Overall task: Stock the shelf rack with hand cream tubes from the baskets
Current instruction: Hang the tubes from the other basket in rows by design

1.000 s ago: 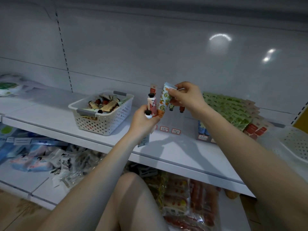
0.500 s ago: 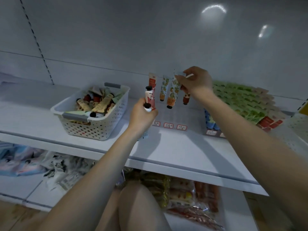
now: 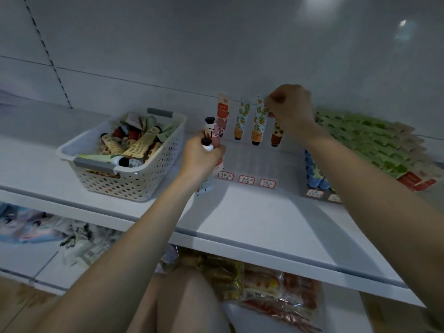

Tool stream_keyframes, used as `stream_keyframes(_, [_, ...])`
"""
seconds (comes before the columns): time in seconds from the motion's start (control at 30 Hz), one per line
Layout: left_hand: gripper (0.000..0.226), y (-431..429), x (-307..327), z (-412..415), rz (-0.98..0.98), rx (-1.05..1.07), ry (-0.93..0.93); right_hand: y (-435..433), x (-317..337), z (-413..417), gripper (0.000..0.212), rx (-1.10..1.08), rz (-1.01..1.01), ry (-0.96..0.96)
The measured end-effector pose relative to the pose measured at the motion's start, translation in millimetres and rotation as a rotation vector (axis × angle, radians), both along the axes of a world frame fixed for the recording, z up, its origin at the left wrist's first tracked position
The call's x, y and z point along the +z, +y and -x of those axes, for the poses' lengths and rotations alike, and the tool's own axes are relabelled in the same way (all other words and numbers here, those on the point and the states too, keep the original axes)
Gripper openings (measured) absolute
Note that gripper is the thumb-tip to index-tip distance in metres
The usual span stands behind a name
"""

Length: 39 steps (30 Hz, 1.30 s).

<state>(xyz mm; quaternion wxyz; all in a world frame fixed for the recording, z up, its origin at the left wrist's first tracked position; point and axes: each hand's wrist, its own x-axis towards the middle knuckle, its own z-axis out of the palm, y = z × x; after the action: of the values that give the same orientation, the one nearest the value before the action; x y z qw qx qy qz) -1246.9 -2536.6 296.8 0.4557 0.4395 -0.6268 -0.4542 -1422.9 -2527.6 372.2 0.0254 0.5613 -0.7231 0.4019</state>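
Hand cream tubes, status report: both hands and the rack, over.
Right hand pinches the top of an orange-print tube at the clear rack. Left hand grips spare tubes. White basket sits left, clear of the rack.

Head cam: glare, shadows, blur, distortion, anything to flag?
Head view: lamp glare on the back panel, top right; soft shadows lie across the shelf; the wide lens leaves the slotted strip leaning; the tube in the right hand and tubes in the left hand are sharp; packets below are smeared.

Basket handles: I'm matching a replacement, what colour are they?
Grey; the basket handles sit on a white perforated basket. Head view shows it best.
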Motion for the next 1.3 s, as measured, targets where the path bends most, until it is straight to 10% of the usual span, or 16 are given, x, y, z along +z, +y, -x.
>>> stream_keyframes(1.3, [0.018, -42.0, -6.7, -16.0, 0.104, 0.041, 0.091, -84.1, -32.0, -30.0, 0.026, -0.101, -0.120, 0.217])
